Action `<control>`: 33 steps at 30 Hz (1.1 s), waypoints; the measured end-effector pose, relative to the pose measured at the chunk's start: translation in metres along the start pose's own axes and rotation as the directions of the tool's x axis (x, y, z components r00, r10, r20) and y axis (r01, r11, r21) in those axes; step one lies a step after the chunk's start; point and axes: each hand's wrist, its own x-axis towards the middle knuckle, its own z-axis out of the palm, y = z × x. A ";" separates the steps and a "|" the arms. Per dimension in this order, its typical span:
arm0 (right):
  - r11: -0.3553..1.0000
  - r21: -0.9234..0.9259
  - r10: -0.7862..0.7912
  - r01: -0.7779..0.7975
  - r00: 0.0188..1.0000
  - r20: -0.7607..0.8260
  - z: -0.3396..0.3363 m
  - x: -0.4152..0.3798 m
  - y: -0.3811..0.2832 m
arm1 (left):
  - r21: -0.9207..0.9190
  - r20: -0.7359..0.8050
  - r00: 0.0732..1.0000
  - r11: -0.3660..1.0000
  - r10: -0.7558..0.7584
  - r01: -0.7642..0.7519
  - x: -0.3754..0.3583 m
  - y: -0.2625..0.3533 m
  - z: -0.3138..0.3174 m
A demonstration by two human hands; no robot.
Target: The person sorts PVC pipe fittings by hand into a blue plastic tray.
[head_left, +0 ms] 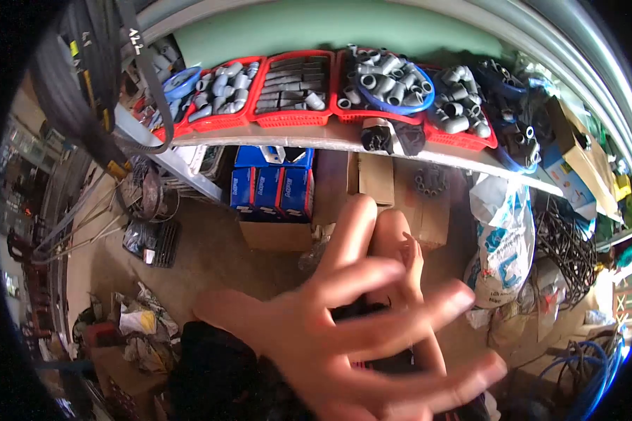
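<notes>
My left hand (316,344) is raised close to the camera, its fingers spread wide and slightly blurred, with nothing in it. It covers much of my lap. Behind it, my right hand (411,259) rests by my bent right knee (390,228), fingers loosely stretched and no object visible in them. My left knee (354,221) is beside it. Both hands are away from the shelf (316,133) in front of me, which bears red baskets (295,118) of grey pipe fittings (235,84).
Blue boxes (270,189) sit under the shelf, near an open cardboard box (371,179). A white sack (502,238) stands at right, beside tangled dark rods (569,245). Black straps (70,70) hang at upper left. Crumpled paper (144,323) and blue tubing (600,365) lie low at the sides.
</notes>
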 end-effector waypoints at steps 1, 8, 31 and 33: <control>1.000 0.019 0.002 -0.002 1.000 -0.003 -0.002 0.000 0.006 | 0.070 0.066 0.987 0.986 0.144 -0.149 -0.005 -0.021 0.000; 0.973 -0.043 -0.219 0.229 0.961 0.170 -0.031 -0.079 0.012 | 0.044 0.343 0.696 0.751 -0.631 0.659 -0.214 -0.107 0.067; 0.490 0.494 -0.347 0.719 -0.359 0.867 0.144 -0.079 -0.183 | 0.108 0.529 0.824 0.979 -0.202 0.170 -0.257 -0.274 0.158; 0.620 0.588 -0.414 0.520 -0.419 0.808 0.141 -0.108 -0.181 | 0.114 0.551 0.824 0.990 -0.134 0.085 -0.256 -0.277 0.158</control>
